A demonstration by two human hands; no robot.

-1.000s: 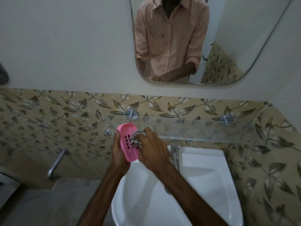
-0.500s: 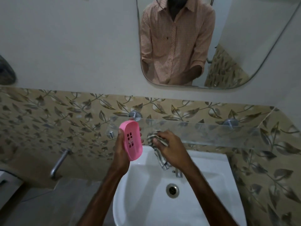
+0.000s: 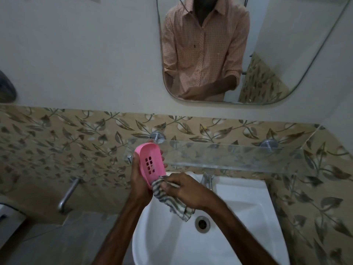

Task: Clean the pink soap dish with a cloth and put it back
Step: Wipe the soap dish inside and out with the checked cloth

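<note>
My left hand (image 3: 140, 180) grips the pink soap dish (image 3: 150, 163) upright over the left rim of the basin, its slotted inside facing right. A grey-and-white striped cloth (image 3: 176, 204) is bunched in my right hand (image 3: 188, 191), which presses it against the dish's lower end. The cloth's loose tail hangs down over the bowl.
A white wash basin (image 3: 248, 211) with a drain (image 3: 202, 223) and a tap (image 3: 208, 180) lies below. A glass shelf (image 3: 238, 156) runs along the leaf-patterned tiles. A mirror (image 3: 267, 54) hangs above. A metal wall tap (image 3: 67, 194) sticks out at the left.
The cloth came off the inside of the dish, swung out to the right, and now touches the dish's lower end. The dish has turned a little in my left hand.
</note>
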